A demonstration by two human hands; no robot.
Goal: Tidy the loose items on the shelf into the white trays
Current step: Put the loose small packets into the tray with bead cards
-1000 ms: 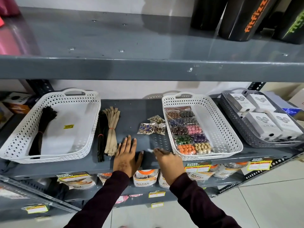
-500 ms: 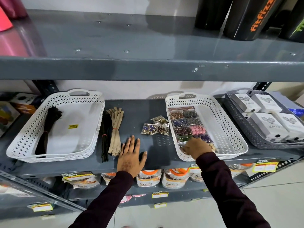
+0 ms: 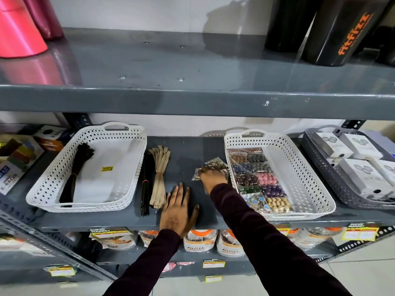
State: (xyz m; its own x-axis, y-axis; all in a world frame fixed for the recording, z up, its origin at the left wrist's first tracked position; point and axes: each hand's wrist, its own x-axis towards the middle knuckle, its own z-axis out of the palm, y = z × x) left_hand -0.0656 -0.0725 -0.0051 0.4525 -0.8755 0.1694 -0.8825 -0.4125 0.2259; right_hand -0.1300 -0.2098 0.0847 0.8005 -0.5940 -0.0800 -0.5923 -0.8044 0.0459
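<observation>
Two white perforated trays stand on the grey shelf. The left tray holds one black bundle. The right tray holds several packets of coloured beads. Between the trays lie a tan stick bundle, a black stick bundle and a few loose bead packets. My right hand rests on top of those loose packets, fingers curled over them. Flat on the shelf near its front edge lies my left hand, fingers spread, holding nothing.
A grey tray with white boxes stands at the right. Boxes crowd the far left. The shelf above overhangs, carrying black bottles and pink items. Pouches fill the shelf below.
My right hand left the front of the right tray, where a new packet now lies, and moved left and back onto the loose bead packets. The left hand stayed put.
</observation>
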